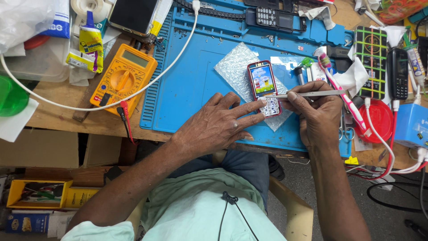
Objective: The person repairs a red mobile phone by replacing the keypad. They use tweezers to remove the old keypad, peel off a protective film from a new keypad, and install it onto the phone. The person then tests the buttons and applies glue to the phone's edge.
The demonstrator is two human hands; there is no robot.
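A small red keypad phone (263, 82) with a lit screen lies on a piece of bubble wrap (236, 67) on the blue work mat (191, 89). My left hand (220, 122) rests flat on the mat, its fingertips pressing the phone's lower left edge. My right hand (314, 114) grips metal tweezers (303, 94), whose tip points left onto the phone just above the keypad. A pink toothbrush (341, 91) lies slanted behind my right hand.
A yellow multimeter (125, 78) with red and black probes lies left of the mat, crossed by a white cable (147, 82). Other phones (399, 71), glue tubes, a red lid (379, 120) and a blue box (412, 125) crowd the right. A smartphone (133, 15) lies at the top.
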